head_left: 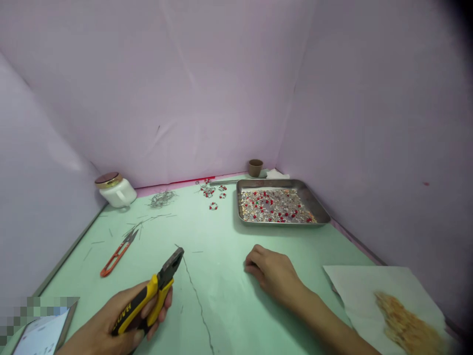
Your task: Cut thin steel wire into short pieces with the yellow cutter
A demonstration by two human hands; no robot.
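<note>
Pliers with yellow and black grips sit in my left hand at the near left of the green bench. My fingers clench both handles against my palm, and the closed jaws point far and to the right, above the bench. This low grip on the handles appears well suited to fine work, as it should give good leverage at the tip while keeping my wrist fairly straight. My right hand is released, resting on the bench with its fingers lightly curled and holding nothing. A steel tray of red and pale beads lies beyond it, toward the far right, within easy reach. Red-handled snips lie to the left of the pliers, near loose wire pieces. Farther off are a wire tangle and small beaded wire rings, just left of the tray. A white jar with a gold lid stands at the far left, and a small brown cup stands behind the tray. A paper sheet with an orange-brown stain lies at the near right. A thin dark line runs along the bench beside the pliers; I cannot tell whether it is wire or a crack.
</note>
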